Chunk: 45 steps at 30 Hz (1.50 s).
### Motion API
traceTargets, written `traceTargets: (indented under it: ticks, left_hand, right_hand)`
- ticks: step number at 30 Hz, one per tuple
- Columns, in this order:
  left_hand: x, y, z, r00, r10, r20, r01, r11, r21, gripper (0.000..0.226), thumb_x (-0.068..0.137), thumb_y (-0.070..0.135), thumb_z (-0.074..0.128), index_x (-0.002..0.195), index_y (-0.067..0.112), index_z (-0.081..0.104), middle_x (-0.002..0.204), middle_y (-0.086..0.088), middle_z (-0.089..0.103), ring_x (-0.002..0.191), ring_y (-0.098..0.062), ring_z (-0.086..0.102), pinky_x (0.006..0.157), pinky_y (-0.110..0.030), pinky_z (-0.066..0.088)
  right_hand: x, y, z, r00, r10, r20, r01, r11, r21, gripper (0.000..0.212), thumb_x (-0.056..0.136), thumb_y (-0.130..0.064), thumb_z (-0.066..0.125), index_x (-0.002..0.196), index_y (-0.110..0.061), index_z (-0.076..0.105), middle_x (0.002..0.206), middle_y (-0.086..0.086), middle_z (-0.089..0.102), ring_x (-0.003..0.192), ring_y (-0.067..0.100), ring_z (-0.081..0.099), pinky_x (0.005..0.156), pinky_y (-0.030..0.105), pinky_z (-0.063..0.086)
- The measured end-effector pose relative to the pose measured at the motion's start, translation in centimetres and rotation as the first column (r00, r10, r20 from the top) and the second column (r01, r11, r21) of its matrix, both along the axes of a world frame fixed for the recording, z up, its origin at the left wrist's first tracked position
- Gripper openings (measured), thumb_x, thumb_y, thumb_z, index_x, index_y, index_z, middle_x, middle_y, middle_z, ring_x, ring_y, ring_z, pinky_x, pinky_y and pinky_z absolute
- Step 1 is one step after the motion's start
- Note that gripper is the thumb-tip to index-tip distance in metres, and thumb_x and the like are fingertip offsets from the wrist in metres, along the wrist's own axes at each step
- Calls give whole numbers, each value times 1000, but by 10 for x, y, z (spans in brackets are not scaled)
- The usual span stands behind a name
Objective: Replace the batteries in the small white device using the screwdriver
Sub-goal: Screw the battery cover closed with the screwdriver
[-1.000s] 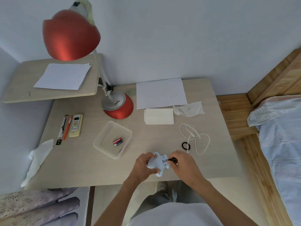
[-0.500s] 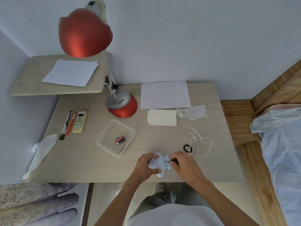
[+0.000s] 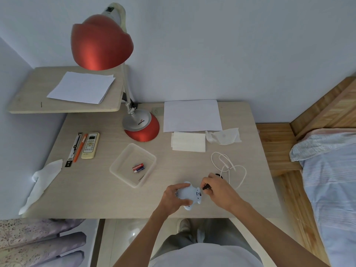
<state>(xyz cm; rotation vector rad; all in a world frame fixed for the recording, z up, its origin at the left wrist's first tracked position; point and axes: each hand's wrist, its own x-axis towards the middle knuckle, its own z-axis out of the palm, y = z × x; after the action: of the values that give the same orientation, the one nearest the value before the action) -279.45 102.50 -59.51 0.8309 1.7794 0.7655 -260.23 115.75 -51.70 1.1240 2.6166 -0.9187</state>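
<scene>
I have the small white device close to the front edge of the desk, a little right of its middle. I cannot tell whether it rests on the wood or is held just off it. My left hand is wrapped round its left side, fingers curled over the shell to brace it. My right hand pinches the dark handle of the screwdriver, and the tip goes in at the device's right end, where a small dark spot shows.

I judge the step in hand to be working the screw of the battery cover. Loosening or tightening is more than I can say from here. Two batteries lie in the clear tray toward the middle of the desk, left of and behind the device (fresh or spent, I cannot tell).

The next move calls for the tip to sit square in the screw head, with light downward pressure and short turns from the fingertips. The left hand must stop the shell from twisting. A screw that small could roll off the front edge, so the tray seems the sensible place for it.
</scene>
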Motion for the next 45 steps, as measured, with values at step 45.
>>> traceTargets:
  ticks: [45]
  left_hand:
    - [5,10,20,999,-48,-24,46,998,-52,70,77,24,95,141,19,68,130,8,56,118,-16,56,94,-21,53]
  right_hand:
    - [9,-7,-7,996,-63,68,62,998,26,12,101,-29,64,99,-24,54,98,-5,59,82,15,62,77,35,57]
